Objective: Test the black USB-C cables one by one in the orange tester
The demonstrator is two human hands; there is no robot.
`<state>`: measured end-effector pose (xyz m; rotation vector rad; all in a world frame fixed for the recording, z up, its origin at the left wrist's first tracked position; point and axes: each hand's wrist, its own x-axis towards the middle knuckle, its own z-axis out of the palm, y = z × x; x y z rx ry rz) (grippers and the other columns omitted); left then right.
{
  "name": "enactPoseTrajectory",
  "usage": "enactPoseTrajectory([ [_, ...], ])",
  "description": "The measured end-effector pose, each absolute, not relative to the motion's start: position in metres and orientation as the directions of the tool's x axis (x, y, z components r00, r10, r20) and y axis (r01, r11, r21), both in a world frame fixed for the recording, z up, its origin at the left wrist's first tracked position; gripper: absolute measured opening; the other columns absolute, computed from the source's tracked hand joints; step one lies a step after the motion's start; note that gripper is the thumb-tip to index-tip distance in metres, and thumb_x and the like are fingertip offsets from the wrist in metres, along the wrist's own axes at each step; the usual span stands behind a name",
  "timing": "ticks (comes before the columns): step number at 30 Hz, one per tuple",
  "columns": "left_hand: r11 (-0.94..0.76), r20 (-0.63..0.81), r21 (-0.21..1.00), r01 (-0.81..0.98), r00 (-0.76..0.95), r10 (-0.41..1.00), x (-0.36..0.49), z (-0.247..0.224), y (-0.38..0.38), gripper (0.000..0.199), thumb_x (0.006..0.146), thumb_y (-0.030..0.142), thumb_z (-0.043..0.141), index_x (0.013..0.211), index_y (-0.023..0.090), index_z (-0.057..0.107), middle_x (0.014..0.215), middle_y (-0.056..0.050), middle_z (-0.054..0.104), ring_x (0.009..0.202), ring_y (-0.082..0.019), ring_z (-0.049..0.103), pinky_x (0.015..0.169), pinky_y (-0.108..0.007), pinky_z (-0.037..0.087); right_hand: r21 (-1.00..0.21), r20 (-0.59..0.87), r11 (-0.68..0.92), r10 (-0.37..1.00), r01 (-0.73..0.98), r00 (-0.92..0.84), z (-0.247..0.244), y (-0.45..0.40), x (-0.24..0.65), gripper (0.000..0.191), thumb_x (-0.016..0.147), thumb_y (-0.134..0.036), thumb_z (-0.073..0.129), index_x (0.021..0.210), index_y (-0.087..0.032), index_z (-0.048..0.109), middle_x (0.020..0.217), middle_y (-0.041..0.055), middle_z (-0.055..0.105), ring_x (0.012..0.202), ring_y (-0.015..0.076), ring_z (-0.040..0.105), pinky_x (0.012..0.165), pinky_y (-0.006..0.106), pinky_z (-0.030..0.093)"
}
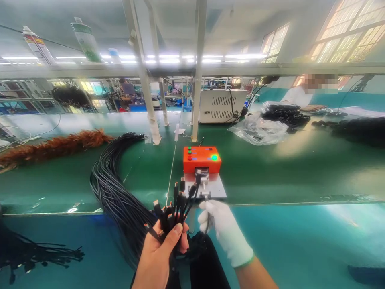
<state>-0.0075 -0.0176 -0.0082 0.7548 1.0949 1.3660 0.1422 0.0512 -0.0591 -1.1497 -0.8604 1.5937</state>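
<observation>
My bare left hand (159, 251) is closed around a bunch of black cables (178, 206), their metal-tipped plugs fanned upward. A thick bundle of black cables (120, 196) curves from the bench down beside that hand. My right hand (227, 230), in a white glove, pinches a single black cable (207, 224) at the front of a small metal fixture (204, 188). Its plug end is hard to see between the fingers and the fixture. Behind the fixture stands an orange box (202, 160) with buttons and a lit green light, mounted on a metal plate (219, 188).
Metal posts (197, 80) rise from the green bench (258, 176). Beyond stand a white metal cabinet (222, 106), a clear plastic bag (261, 128) and piles of black cables (285, 116). Reddish-brown cables (57, 146) lie left. More black cables (39, 253) hang lower left. A person (296, 96) sits across.
</observation>
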Motion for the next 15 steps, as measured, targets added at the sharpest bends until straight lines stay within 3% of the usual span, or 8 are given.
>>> enactPoseTrajectory([
  [15, 0.115, -0.188, 0.918, -0.379, -0.162, 0.969, -0.005, -0.007, -0.018, 0.017, 0.073, 0.030, 0.073, 0.081, 0.016, 0.072, 0.063, -0.003, 0.068, 0.055, -0.012, 0.052, 0.054, -0.023, 0.042, -0.853, -0.298, -0.315, 0.949, -0.416, -0.109, -0.060, 0.063, 0.138, 0.026, 0.070, -0.037, 0.059, 0.077, -0.012, 0.057, 0.048, -0.0001, 0.061, 0.035, 0.0125, 0.053, 0.034, 0.024, 0.041],
])
